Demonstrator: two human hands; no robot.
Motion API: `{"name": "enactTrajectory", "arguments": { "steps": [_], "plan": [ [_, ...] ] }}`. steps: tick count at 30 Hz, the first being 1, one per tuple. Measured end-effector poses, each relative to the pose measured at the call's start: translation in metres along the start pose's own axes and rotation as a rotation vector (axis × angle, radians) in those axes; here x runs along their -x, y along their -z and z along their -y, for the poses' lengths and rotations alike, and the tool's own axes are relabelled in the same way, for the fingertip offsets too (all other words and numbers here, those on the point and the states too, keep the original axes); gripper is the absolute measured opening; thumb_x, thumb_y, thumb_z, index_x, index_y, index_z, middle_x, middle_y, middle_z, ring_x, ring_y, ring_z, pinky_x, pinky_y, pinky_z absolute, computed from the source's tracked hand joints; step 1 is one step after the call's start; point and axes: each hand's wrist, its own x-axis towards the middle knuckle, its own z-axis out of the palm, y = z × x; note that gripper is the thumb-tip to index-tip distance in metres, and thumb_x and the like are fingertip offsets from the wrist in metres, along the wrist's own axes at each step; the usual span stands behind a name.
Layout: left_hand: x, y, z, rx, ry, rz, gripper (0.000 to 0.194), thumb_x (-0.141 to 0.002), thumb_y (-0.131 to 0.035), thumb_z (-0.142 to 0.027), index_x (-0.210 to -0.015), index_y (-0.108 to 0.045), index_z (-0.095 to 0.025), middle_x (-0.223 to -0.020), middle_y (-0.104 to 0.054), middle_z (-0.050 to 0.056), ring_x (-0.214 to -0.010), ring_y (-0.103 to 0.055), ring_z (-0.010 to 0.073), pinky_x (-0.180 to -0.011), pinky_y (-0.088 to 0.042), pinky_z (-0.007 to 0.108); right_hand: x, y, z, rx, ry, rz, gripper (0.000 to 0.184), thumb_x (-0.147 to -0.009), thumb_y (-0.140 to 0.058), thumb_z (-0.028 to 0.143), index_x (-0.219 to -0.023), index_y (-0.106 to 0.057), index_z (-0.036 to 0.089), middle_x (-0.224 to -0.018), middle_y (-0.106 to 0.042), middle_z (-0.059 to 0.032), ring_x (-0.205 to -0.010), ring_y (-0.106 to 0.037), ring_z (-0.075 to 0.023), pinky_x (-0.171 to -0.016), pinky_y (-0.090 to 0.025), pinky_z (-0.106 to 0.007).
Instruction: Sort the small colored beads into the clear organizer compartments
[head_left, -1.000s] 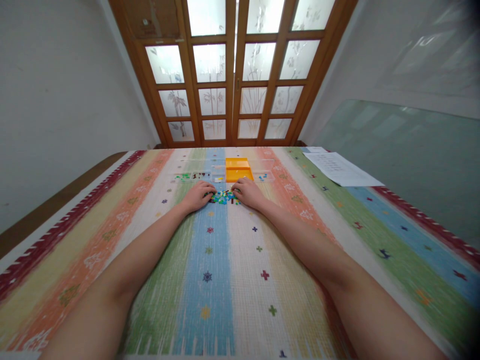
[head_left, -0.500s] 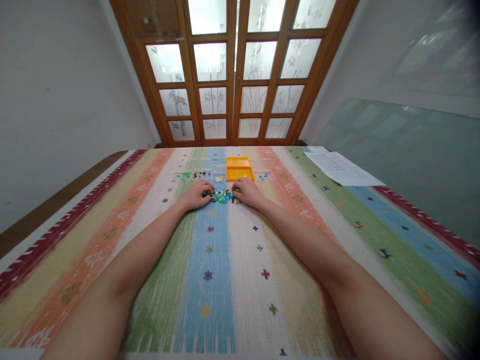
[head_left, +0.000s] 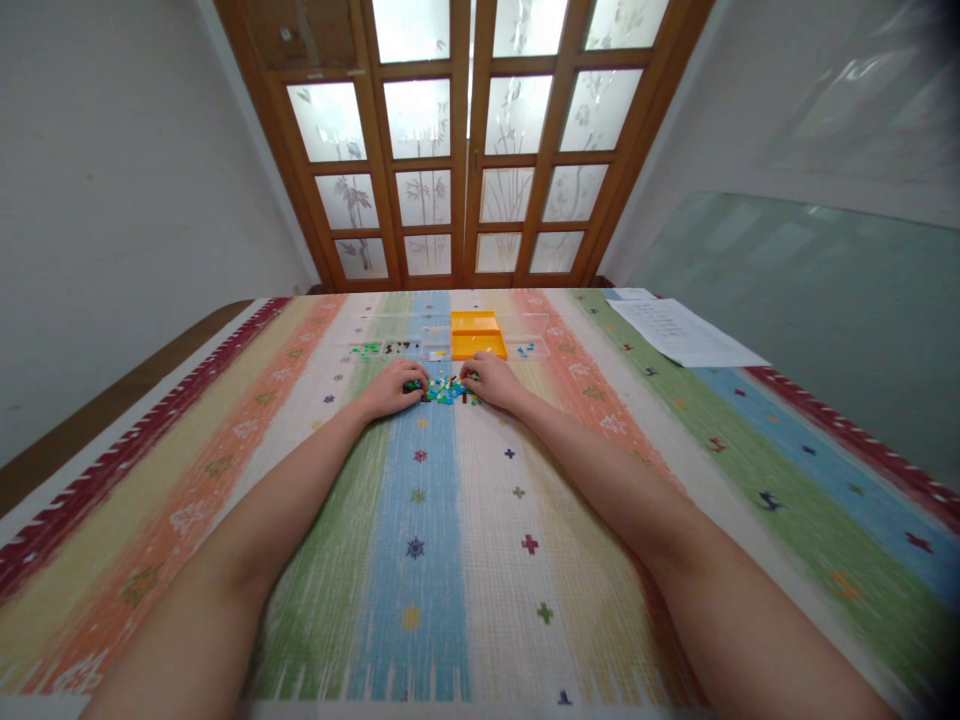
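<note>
A small heap of tiny coloured pieces [head_left: 447,391], mostly blue, green and yellow, lies on the striped tablecloth [head_left: 450,520] far out in front of me. My left hand [head_left: 391,389] rests at the heap's left edge, fingers curled, with a dark green piece pinched at its fingertips. My right hand [head_left: 489,380] sits at the heap's right edge. Its fingers are also curled down onto the pieces, and what they hold is too small to make out. Both forearms lie stretched along the cloth.
Just beyond the heap stands an orange tray [head_left: 475,336]. Clear compartments flank it, with green and dark pieces [head_left: 381,349] on the left and blue pieces [head_left: 527,350] on the right. Paper sheets [head_left: 679,331] lie far right. Wooden glazed doors [head_left: 465,150] stand behind the table.
My left hand has drawn slightly back from the heap's left edge, and a dark green piece now shows at its fingertips. The right hand has barely shifted.
</note>
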Motion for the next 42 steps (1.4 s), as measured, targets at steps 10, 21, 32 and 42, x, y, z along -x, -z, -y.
{"name": "enactTrajectory", "arguments": {
  "steps": [10,21,32,42],
  "plan": [
    [0.000,-0.001,-0.001,-0.042,0.001,-0.007,0.007,-0.088,-0.067,-0.025,-0.087,-0.074,-0.023,-0.112,-0.074,0.005,-0.111,-0.064,0.0243,-0.108,-0.047,0.044,0.003,0.008,0.010,-0.122,-0.084,-0.088,0.008,-0.087,-0.063,0.017,-0.089,-0.070,0.019,-0.084,-0.071,-0.0041,-0.077,-0.059,-0.0186,-0.071,-0.038,-0.028],
    [-0.001,-0.002,-0.003,-0.048,0.017,-0.024,0.007,-0.088,-0.064,-0.022,-0.087,-0.071,-0.023,-0.109,-0.075,0.005,-0.108,-0.065,0.0243,-0.105,-0.048,0.044,-0.008,0.003,0.006,-0.348,-0.104,-0.159,0.008,-0.081,-0.058,0.016,-0.085,-0.063,0.020,-0.079,-0.067,-0.0001,-0.072,-0.058,-0.0163,-0.067,-0.039,-0.026],
    [0.000,-0.004,-0.002,-0.104,0.051,-0.060,0.008,-0.089,-0.063,-0.021,-0.090,-0.071,-0.023,-0.096,-0.073,0.004,-0.099,-0.065,0.0237,-0.095,-0.050,0.040,-0.048,-0.013,0.009,-0.409,-0.182,-0.222,0.006,-0.078,-0.061,0.017,-0.082,-0.063,0.020,-0.080,-0.068,-0.0002,-0.075,-0.062,-0.0172,-0.069,-0.043,-0.027],
    [-0.001,-0.007,0.002,0.003,0.152,-0.164,0.011,-0.091,-0.064,-0.028,-0.094,-0.072,-0.022,-0.097,-0.075,0.005,-0.094,-0.067,0.0223,-0.088,-0.053,0.038,-0.075,-0.019,0.018,-0.383,-0.149,-0.265,0.017,-0.089,-0.059,0.017,-0.101,-0.070,0.020,-0.092,-0.074,-0.0029,-0.087,-0.066,-0.0190,-0.083,-0.050,-0.031]
  ]
}}
